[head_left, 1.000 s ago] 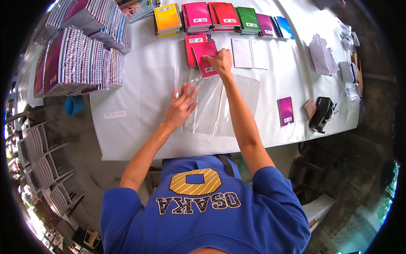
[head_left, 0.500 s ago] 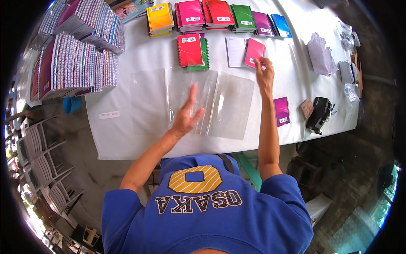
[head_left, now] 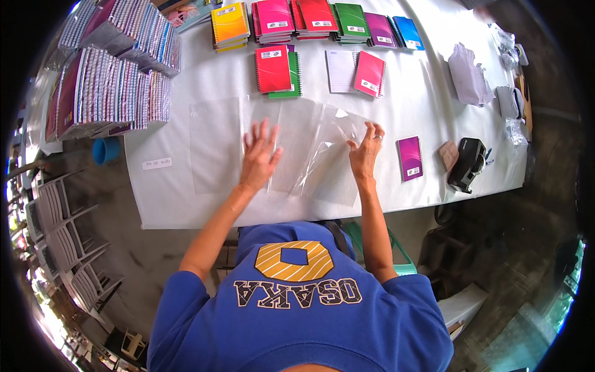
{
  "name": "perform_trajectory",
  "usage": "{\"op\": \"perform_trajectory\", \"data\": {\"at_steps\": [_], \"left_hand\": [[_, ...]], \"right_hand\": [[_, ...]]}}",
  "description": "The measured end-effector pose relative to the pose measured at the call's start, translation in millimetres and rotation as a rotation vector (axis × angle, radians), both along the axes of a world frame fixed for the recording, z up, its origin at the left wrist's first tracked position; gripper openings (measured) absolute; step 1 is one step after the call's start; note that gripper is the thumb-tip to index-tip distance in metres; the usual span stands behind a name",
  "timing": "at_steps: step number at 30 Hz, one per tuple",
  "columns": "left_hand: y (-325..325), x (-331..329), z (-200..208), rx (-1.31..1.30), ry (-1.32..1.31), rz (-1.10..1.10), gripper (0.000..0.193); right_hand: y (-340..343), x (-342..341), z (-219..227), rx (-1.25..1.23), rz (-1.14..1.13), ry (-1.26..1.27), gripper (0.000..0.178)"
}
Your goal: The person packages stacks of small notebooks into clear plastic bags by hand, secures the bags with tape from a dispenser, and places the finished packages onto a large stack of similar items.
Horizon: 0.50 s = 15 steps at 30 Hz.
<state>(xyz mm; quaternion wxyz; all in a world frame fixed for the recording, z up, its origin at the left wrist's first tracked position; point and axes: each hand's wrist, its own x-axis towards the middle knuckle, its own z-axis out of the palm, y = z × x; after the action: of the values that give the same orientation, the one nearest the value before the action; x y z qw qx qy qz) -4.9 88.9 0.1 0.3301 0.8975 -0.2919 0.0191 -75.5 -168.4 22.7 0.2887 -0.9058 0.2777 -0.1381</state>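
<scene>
Head view: clear plastic (head_left: 294, 133) is lying on the bench (head_left: 164, 201); left hand (head_left: 258, 162), empty, fingers spread, is extending over it; right hand (head_left: 364, 156), half-curled, is nearing its far-right corner, grip impossible to tell.

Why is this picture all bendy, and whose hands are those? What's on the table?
There's no robot here, just a person in a blue shirt. A wide fisheye camera on their head looks down, so straight edges bend near the rim. The left hand is spread over a clear plastic sheet on the white table. The right hand has its curled fingers at the sheet's right part; I can't tell whether they grip it. Colourful notebooks lie in piles along the far side, with tall stacks on the left. A purple notebook and a black device lie on the right.
</scene>
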Motion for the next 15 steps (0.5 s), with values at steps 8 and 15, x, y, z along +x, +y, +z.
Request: {"op": "perform_trajectory", "data": {"at_steps": [8,15], "left_hand": [[30.0,-4.8,-18.3,0.318,-0.132,0.013,0.067],[56.4,-6.8,-27.8,0.411,-0.176,0.096,0.052]], "right_hand": [[59.1,-25.7,-11.4,-0.126,0.442,-0.02,0.059],[13.3,-47.7,-8.5,-0.173,0.414,0.2,0.083]]}}
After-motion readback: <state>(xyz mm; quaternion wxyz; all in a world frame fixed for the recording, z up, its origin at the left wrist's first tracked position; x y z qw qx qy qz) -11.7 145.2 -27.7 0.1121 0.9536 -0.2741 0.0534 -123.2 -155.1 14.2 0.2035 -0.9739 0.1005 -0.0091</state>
